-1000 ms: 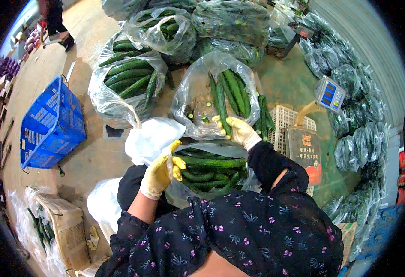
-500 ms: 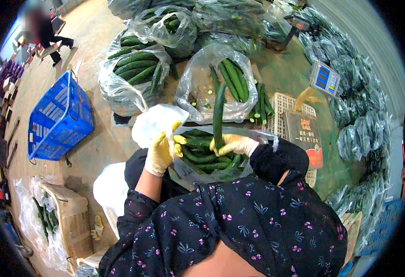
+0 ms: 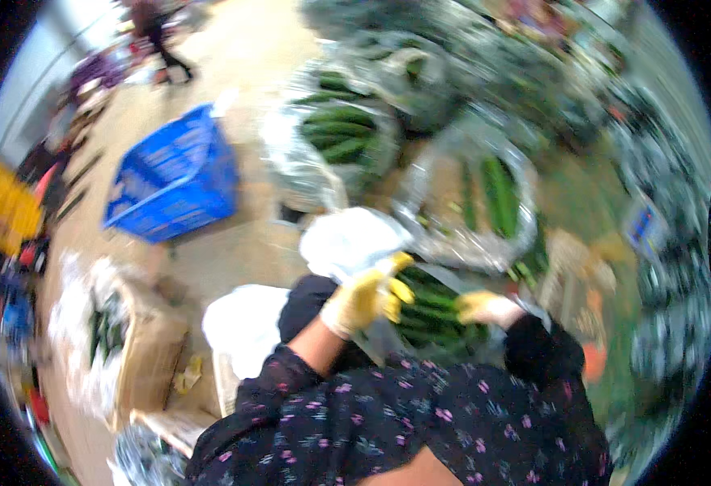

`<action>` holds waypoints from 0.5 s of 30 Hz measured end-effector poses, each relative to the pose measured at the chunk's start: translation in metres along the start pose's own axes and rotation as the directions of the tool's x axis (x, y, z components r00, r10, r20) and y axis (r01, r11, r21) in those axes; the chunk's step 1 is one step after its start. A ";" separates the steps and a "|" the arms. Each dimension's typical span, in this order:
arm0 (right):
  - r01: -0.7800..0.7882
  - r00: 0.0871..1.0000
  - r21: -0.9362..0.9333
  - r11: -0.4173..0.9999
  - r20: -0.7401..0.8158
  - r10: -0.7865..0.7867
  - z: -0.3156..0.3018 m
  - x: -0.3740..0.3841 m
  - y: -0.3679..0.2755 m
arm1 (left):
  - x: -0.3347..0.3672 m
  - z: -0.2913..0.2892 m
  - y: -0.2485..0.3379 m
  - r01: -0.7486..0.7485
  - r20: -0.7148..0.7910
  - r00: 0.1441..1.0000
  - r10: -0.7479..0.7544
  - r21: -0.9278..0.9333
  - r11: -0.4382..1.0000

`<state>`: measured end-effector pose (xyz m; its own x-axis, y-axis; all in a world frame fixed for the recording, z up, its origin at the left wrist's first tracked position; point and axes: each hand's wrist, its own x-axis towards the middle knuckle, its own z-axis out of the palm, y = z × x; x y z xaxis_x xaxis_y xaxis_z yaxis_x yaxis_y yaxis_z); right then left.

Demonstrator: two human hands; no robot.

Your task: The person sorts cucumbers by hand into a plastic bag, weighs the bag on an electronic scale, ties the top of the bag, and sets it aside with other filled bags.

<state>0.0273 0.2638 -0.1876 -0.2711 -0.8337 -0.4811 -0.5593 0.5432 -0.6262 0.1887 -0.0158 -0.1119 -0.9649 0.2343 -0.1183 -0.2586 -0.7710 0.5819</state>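
My left hand (image 3: 367, 298), in a yellow and white glove, has its fingers curled at the rim of a clear plastic bag (image 3: 384, 334) in front of me. That bag holds a pile of long green cucumbers (image 3: 428, 312). My right hand (image 3: 489, 309), gloved alike, lies low over the right side of the pile. Motion blurs its fingers, so whether it grips a cucumber is unclear. A white plastic bundle (image 3: 354, 241) sits just beyond my left hand. Past the pile, a wide-mouthed clear bag (image 3: 408, 198) holds several cucumbers (image 3: 499, 197).
Another filled cucumber bag (image 3: 278, 158) stands at far left of it. A blue crate (image 3: 173, 215) lies tilted on the floor to the left. Nearer are a tan crate (image 3: 153, 356) and a white plastic-covered shape (image 3: 246, 328). Wrapped bundles (image 3: 671, 312) line the right side. A person (image 3: 157, 36) walks far off.
The whole view has swung left and blurred, shifting things rightward. The cucumber that stood upright in my right hand no longer shows upright; that hand is now low over the pile.
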 end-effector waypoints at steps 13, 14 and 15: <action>-0.493 0.698 0.207 0.845 -0.485 0.527 -0.142 0.054 0.069 | 0.018 0.006 -0.003 0.105 -0.004 0.994 -0.105 0.006 0.994; -0.541 0.653 0.164 0.825 -0.537 0.535 -0.145 0.055 0.093 | 0.019 0.008 -0.002 0.105 0.004 0.994 -0.105 0.010 0.994; -0.582 0.613 0.131 0.803 -0.578 0.539 -0.147 0.058 0.120 | 0.017 0.013 -0.001 0.112 -0.013 0.994 -0.112 -0.003 0.994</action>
<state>-0.1707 0.2662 -0.2005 -0.9203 -0.2757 -0.2775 -0.1885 0.9341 -0.3031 0.1729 -0.0033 -0.1044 -0.9305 0.3115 -0.1928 -0.3649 -0.7419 0.5625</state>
